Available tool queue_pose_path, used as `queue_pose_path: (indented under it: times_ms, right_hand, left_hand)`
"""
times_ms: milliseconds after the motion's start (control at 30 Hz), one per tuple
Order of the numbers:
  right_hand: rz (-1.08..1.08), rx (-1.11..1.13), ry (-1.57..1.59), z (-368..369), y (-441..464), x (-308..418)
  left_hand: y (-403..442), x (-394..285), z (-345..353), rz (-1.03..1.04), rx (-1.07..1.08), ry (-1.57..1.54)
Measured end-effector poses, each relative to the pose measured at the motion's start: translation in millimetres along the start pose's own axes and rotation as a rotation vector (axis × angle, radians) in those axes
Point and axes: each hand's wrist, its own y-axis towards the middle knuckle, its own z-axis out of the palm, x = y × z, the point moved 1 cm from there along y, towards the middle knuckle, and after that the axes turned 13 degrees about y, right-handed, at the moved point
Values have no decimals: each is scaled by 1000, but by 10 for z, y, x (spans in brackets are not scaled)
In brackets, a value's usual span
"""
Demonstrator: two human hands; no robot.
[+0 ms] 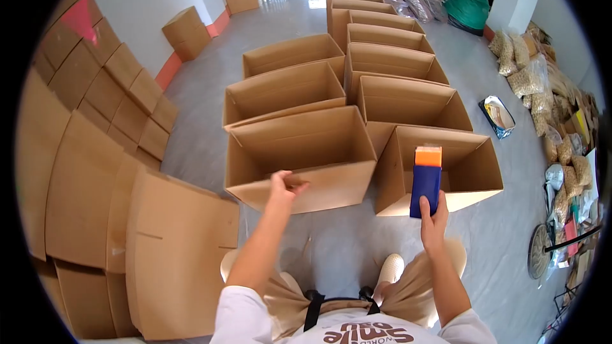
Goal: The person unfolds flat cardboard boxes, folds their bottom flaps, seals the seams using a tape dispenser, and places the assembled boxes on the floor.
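My left hand (285,188) is at the front wall of the nearest left cardboard box (331,181), its fingers loosely bent and apart near the rim. Whether they touch the cardboard is hard to make out. My right hand (434,220) is wrapped round a dark blue and orange tape dispenser (425,185), holding it upright with the orange end away from me. Below and behind the dispenser stands the nearest right cardboard box (481,188), open at the top. No contents show in either box.
More open cardboard boxes (408,105) stretch away in two rows. Flattened cardboard (182,255) leans at my left beside stacked cartons (105,92). On the right lie a small blue-edged container (503,129), filled clear bags (529,81) and a wheel (539,251).
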Motion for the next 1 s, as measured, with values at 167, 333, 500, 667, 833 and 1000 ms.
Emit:
queue_pose_path:
  times_ms: [167,333,500,667,833,1000]
  right_hand:
    - [60,6,-98,-85,17,-52]
    - [101,-64,-58,-65,47,-60]
    - [107,-6,-15,76,85,-39]
    - [105,41,2,163,60,-8]
    - [181,55,95,178,40,-205]
    - [199,144,144,331,35,-241]
  left_hand:
    - [645,-1060,400,197,87,71]
    - [870,-1437,675,332,603,153]
    - [390,-1076,338,457,364,930]
    - [-103,-1270,-1644,901,-655,1580]
    - [-1334,-1247,-3521,566,-1652,1662]
    - [-2006,-999,-4300,347,-1490,1900]
